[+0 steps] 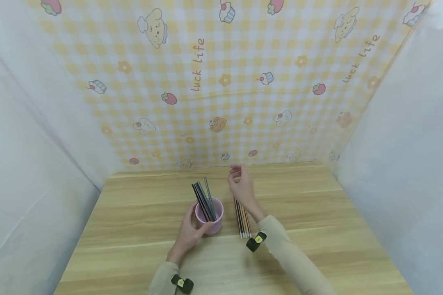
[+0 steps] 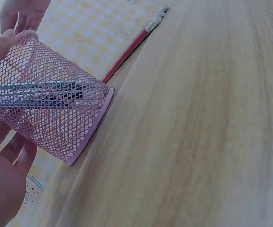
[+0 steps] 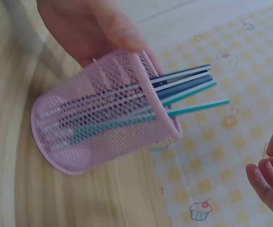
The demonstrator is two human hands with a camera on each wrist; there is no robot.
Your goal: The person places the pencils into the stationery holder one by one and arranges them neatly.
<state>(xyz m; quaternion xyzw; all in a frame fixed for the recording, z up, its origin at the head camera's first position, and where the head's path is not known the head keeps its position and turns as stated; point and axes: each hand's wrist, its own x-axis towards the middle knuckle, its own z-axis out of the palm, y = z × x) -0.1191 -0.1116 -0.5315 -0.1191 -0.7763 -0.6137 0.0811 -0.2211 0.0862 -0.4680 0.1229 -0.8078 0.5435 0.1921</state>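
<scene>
A pink mesh pen cup point(image 1: 217, 228) stands on the table, held around its side by my left hand point(image 1: 187, 234), thumb on the near side. Inside the cup, several dark and teal pencils point(image 3: 193, 111) lean with their upper ends above the rim. My right hand point(image 1: 242, 189) is raised to the right of the cup, over the far end of a row of pencils point(image 1: 242, 221). Its fingers are loosely bent with nothing visible between them. In the left wrist view, a red pencil point(image 2: 129, 53) with a pale eraser end lies past the cup's base.
The wooden table point(image 1: 144, 213) meets a yellow checked backdrop point(image 1: 221, 106) printed with cartoon figures along its back edge. Pale fabric walls point(image 1: 33, 184) rise on the left and right sides. A small dark wrist camera point(image 1: 256, 241) is strapped near each sleeve.
</scene>
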